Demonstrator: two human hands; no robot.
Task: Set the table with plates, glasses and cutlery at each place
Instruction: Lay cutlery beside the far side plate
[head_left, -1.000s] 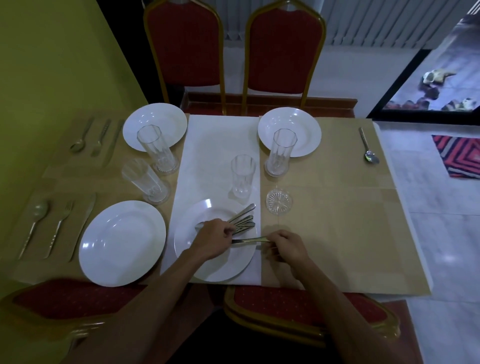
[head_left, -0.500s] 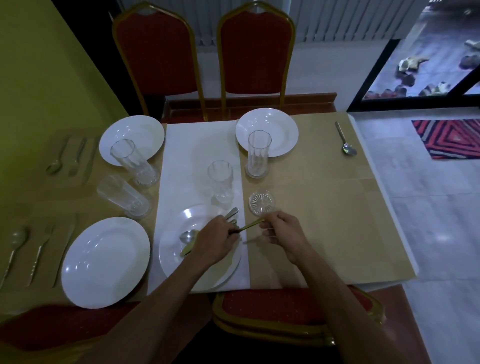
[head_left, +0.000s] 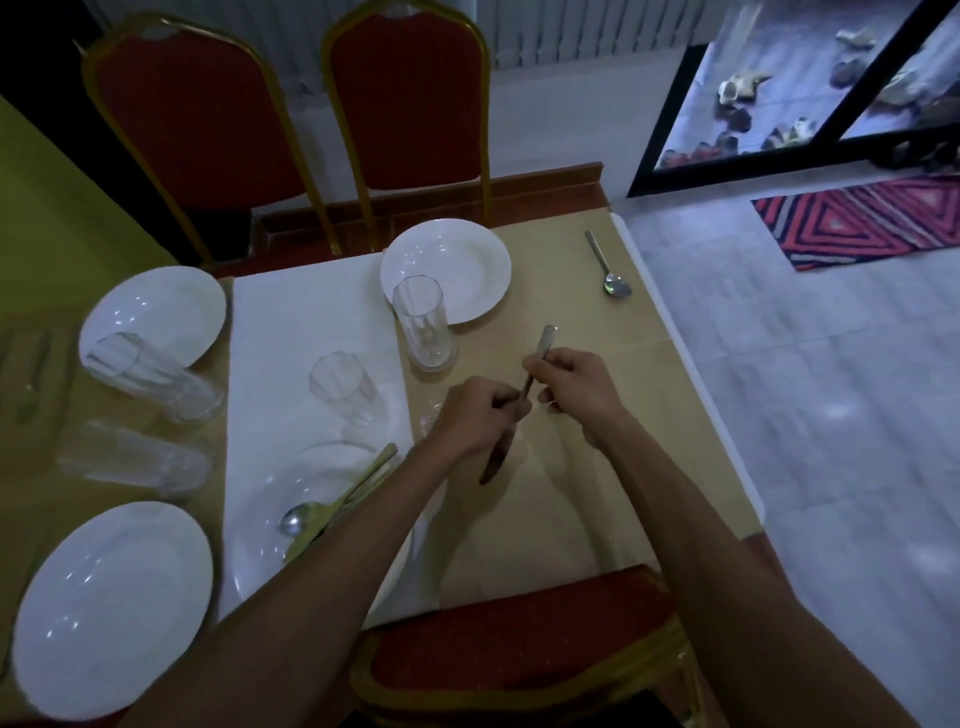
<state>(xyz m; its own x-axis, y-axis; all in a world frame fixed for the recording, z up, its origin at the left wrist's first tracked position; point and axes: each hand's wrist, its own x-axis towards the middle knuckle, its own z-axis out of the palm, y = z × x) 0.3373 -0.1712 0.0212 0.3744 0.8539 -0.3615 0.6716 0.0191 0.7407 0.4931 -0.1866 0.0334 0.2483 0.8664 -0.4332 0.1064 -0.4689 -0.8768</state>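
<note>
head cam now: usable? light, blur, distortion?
Head view: dim, bluish light overall; lower-left glass and near-left plate smeared by motion blur; knife at centre sharp enough to read; small glare spots on the plates; wide-angle lens bows the right edge of the table.

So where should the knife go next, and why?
Probably lay the knife, gripped by the left hand and right hand, beside the spoon at the far right place. That plate and glass have only the spoon next to them.
</note>
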